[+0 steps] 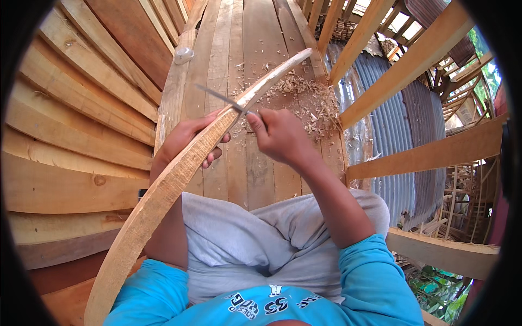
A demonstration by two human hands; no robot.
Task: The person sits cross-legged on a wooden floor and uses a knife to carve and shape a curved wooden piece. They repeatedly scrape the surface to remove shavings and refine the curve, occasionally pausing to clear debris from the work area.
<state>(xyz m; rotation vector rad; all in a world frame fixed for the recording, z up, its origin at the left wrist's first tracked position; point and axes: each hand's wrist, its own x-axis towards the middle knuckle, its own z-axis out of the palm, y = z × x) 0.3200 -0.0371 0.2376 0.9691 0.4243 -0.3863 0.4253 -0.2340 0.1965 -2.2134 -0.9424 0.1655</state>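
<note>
A long curved strip of pale wood [182, 163] runs from the lower left, past my left arm, to a whittled tip at the upper middle. My left hand [190, 140] is wrapped round it from beneath near its middle, with fingertips showing on the right side. My right hand [276, 133] is closed in a fist on the handle of a knife, the handle mostly hidden in the fist. The knife's thin grey blade [220, 96] lies across the strip and points to the upper left. Beyond the blade the wood looks paler and freshly cut.
Curled wood shavings [299, 92] lie scattered over the plank floor [217, 174], thickest right of the strip's tip. A small clear object [184, 55] sits at the far left. Board walling [81, 179] rises on the left; wooden rails [424, 157] and corrugated metal sheets [380, 92] stand right.
</note>
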